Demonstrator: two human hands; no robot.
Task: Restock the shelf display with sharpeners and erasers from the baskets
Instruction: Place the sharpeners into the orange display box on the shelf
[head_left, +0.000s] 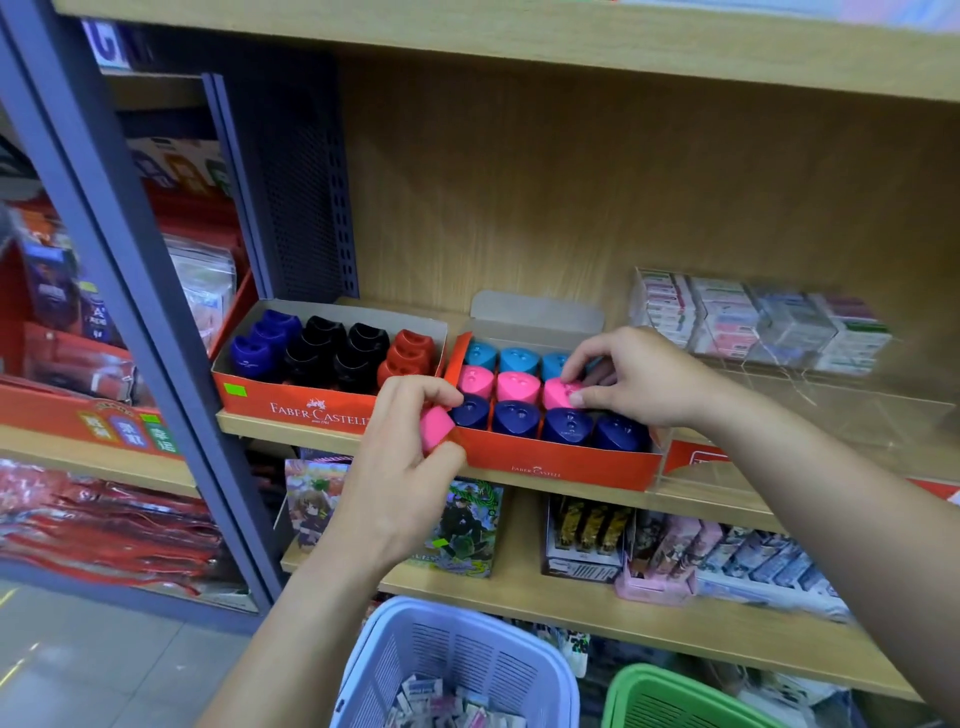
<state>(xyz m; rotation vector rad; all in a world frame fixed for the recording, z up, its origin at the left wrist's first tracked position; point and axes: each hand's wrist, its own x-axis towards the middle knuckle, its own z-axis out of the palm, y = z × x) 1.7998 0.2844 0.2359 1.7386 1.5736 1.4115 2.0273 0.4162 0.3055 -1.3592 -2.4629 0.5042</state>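
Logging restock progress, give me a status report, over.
Left hand holds loose pink sharpener. Right hand pinches seated pink sharpener, middle row of tray. Nothing visibly blocking.

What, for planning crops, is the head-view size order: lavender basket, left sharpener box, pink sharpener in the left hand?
Largest: lavender basket and left sharpener box: alike; the basket is nearer and cropped, so unranked.
Smallest: pink sharpener.

We count two boxes (311, 410), two baskets (395, 605), four pink sharpeners (517, 387), four navy (517, 417), three teal (518, 359) showing, three red (413, 340), three blue (253, 356), and at least four black (324, 326).
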